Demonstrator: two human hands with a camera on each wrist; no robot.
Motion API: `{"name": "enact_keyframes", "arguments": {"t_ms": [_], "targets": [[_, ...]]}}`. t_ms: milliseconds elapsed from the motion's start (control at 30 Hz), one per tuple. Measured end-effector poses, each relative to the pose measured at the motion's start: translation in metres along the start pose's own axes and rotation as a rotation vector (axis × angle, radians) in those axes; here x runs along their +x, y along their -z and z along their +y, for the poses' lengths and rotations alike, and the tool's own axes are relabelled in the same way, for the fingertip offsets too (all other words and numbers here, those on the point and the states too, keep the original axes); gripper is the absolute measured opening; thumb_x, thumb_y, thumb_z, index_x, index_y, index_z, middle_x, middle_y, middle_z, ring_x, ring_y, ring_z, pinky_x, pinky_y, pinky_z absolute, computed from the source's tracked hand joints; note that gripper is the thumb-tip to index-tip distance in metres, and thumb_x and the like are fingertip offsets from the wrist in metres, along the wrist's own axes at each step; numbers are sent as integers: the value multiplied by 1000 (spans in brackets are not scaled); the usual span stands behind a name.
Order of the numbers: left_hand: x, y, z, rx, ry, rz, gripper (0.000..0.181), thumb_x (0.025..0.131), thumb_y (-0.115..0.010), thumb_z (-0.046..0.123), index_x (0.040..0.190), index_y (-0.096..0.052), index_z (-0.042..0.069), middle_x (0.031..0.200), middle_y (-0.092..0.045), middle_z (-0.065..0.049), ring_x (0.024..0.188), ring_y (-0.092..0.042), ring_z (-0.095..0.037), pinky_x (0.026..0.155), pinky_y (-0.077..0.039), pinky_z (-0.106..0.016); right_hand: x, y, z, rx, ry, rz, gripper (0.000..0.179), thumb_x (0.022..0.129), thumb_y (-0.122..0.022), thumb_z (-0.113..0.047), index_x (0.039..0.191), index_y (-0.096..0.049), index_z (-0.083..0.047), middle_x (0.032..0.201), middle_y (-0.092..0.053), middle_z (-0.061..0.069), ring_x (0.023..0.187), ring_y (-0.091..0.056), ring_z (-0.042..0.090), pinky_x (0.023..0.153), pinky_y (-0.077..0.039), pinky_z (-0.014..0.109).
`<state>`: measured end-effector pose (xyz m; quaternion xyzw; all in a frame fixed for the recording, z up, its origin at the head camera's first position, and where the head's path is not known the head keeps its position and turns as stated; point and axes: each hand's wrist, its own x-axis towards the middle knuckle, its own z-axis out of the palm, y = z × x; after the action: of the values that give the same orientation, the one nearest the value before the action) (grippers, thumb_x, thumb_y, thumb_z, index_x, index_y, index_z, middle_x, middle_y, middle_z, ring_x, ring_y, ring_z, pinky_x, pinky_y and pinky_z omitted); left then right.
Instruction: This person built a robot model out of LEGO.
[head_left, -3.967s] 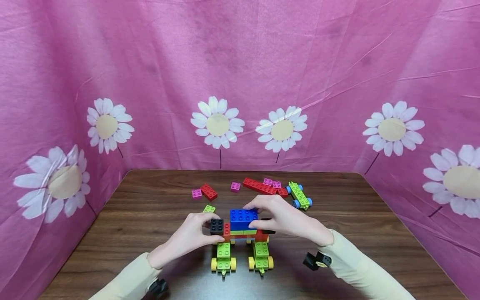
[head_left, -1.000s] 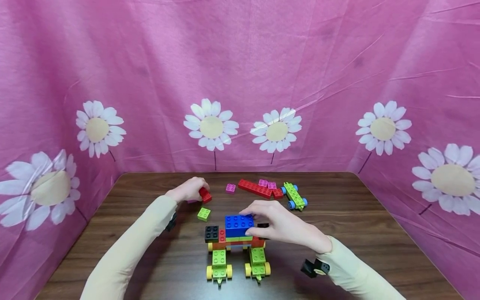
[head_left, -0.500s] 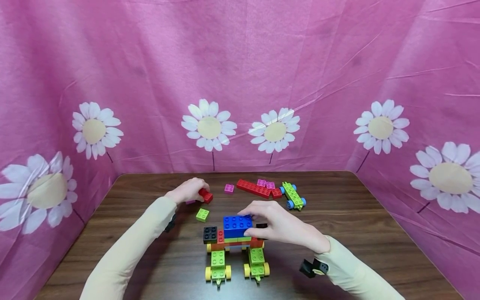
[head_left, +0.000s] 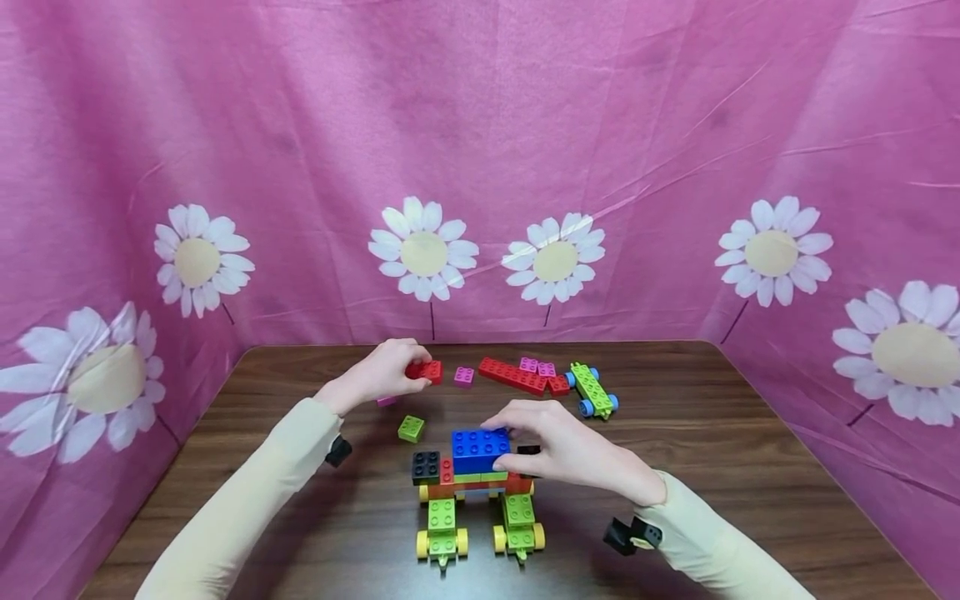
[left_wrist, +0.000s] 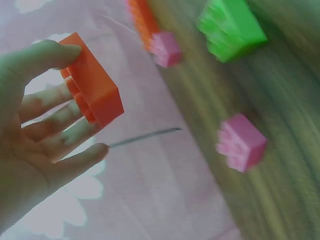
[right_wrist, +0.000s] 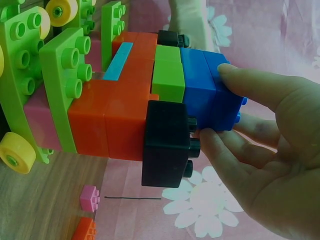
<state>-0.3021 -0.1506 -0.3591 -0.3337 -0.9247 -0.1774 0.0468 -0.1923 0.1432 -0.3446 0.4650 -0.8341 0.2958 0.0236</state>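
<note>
My left hand [head_left: 378, 372] pinches a red brick [left_wrist: 97, 82] between thumb and fingers, held above the table's far left part. In the left wrist view its studs face the palm. My right hand [head_left: 558, 446] grips the blue bricks [right_wrist: 207, 85] that top a built figure in front of me. Its thumb lies on one side and fingers on the other. Beneath the blue come light green bricks [right_wrist: 168, 75], then a red body [right_wrist: 112, 112], with black bricks [head_left: 426, 467] at both ends. Light green legs [head_left: 442, 529] on yellow wheels carry it.
A loose light green brick [head_left: 411, 428] lies behind the figure. Pink bricks [head_left: 463, 377], a long red brick [head_left: 512, 375], a short red brick [head_left: 558, 385] and a green wheeled base [head_left: 592, 390] lie farther back. A pink flowered cloth [head_left: 480, 167] hangs behind the table.
My left hand left the figure's black brick, reached to the far left and took the red brick. It has since lifted that brick and shifted slightly right. My right hand stays on the blue bricks.
</note>
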Motion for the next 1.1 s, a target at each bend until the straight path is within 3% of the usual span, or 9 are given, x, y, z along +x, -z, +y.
{"name": "enact_keyframes", "arguments": {"t_ms": [267, 600, 867, 1100], "targets": [[-22, 19, 35, -45, -13, 66, 30, 83, -79, 21, 108, -72, 7, 99, -68, -5, 84, -60, -13, 76, -57, -27, 0, 0, 0, 15, -7, 0, 38, 87, -77, -25, 121, -67, -12, 110, -71, -1, 94, -64, 5, 83, -57, 23], [-50, 34, 78, -41, -137, 153, 30, 83, -80, 20, 109, -72, 8, 98, -70, -1, 82, -61, -9, 72, -56, -21, -2, -2, 4, 19, 18, 14, 37, 87, -76, -24, 122, -67, -12, 110, -71, 1, 94, -65, 5, 83, -58, 24], [-65, 34, 97, -74, -209, 127, 29, 83, -80, 22, 109, -73, 10, 95, -71, 2, 79, -60, -5, 67, -51, -16, -3, -2, 4, 24, 36, 20, 37, 88, -76, -23, 121, -67, -11, 108, -71, 1, 93, -65, 5, 82, -58, 24], [-71, 33, 100, -129, -184, 79, 28, 84, -80, 22, 110, -73, 13, 97, -70, 3, 81, -60, -4, 68, -52, -16, -2, -2, 3, 20, 26, 14, 36, 88, -75, -23, 121, -67, -12, 108, -71, 0, 92, -64, 4, 81, -58, 23]]}}
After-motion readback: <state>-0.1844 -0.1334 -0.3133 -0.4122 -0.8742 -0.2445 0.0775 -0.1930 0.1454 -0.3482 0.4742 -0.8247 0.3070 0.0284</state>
